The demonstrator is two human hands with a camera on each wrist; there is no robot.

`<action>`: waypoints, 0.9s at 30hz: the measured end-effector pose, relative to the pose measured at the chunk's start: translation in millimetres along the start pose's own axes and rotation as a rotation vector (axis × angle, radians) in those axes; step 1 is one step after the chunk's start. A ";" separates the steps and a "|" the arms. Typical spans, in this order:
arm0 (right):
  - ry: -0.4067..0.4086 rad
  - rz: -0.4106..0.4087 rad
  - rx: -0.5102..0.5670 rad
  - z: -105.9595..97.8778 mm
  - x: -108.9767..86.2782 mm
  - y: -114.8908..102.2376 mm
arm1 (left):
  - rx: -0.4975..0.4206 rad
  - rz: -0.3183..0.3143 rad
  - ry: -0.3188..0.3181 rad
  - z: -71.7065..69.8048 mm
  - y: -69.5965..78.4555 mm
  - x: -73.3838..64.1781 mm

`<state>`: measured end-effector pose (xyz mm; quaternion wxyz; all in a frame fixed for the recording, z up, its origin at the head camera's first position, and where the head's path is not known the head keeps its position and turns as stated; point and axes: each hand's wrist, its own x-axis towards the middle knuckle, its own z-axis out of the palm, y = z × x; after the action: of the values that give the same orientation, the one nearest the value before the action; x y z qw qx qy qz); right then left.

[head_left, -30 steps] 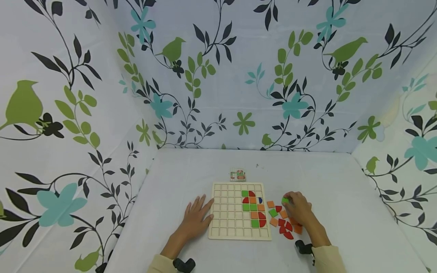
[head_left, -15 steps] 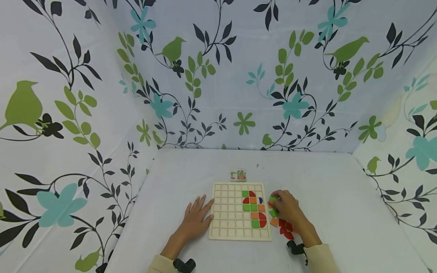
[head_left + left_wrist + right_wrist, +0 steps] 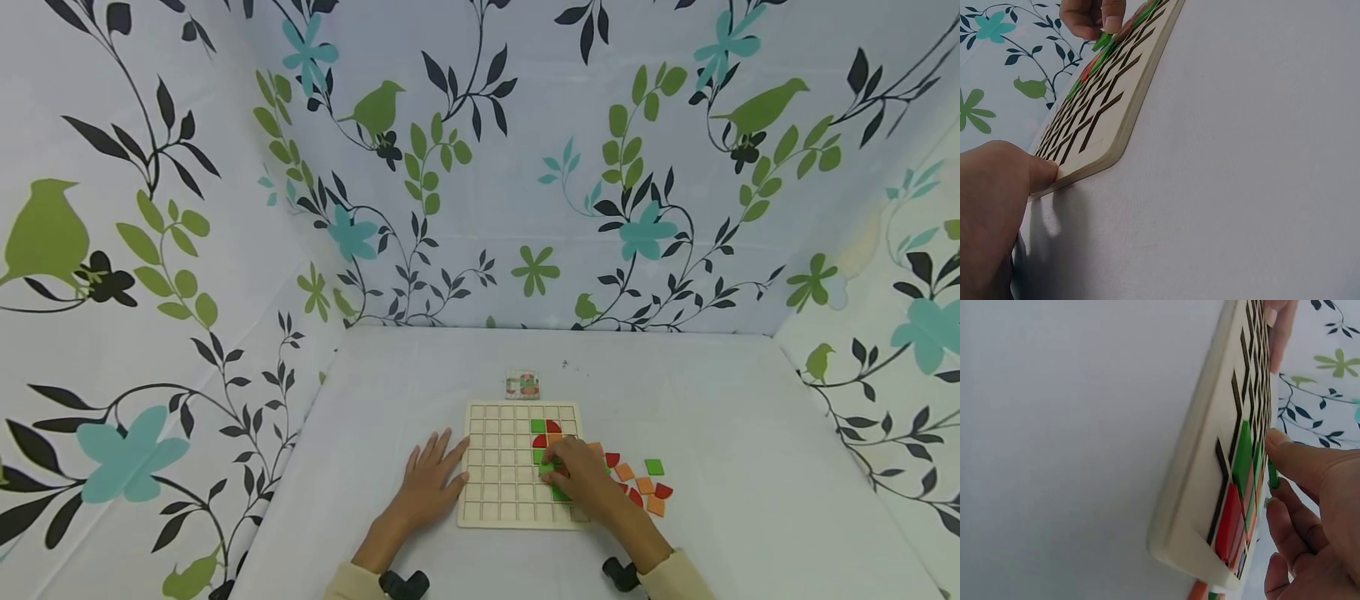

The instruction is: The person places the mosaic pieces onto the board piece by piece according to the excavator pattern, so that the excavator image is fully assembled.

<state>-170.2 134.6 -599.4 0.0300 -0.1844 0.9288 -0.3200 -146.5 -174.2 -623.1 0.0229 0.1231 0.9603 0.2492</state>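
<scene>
A light wooden grid board (image 3: 495, 492) lies flat on the white table, with green, red and orange pieces set in its right-hand cells. My right hand (image 3: 588, 477) is over these cells, pinching a small green tile (image 3: 1273, 474) between thumb and fingertips. In the left wrist view that green tile (image 3: 1103, 41) shows just above the board's surface. At the board's left edge my left hand (image 3: 431, 483) rests with fingers spread. Its thumb (image 3: 1043, 173) touches the board's edge. The right hand hides part of the filled cells.
Loose pieces lie right of the board, among them a green square (image 3: 654, 467), an orange square (image 3: 625, 472) and a red quarter-round (image 3: 663, 492). Behind the board is a small pattern card (image 3: 522, 384). A printed curtain (image 3: 480, 200) hangs behind the table.
My right hand has moved left from the loose pieces to over the board, carrying the green tile. A green square on the table at right now shows uncovered. The left hand stays put.
</scene>
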 end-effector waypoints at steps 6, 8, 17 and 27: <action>-0.014 -0.053 -0.076 7.2 -4.1 -3.6 | 0.011 0.002 0.000 0.7 -0.9 0.5; -0.013 -0.062 -0.084 8.2 -4.6 -3.6 | 0.008 -0.003 -0.001 0.5 -0.8 0.1; 0.059 -0.154 -0.151 8.4 -6.0 -1.0 | 0.000 -0.003 -0.002 -0.4 0.3 -0.1; 0.077 -0.181 -0.166 9.7 -5.5 0.4 | -0.001 -0.012 -0.010 0.6 -1.3 -0.3</action>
<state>-163.5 131.3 -607.7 -0.0500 -0.2569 0.9322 -0.2501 -146.4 -175.1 -624.2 0.0292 0.1186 0.9608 0.2489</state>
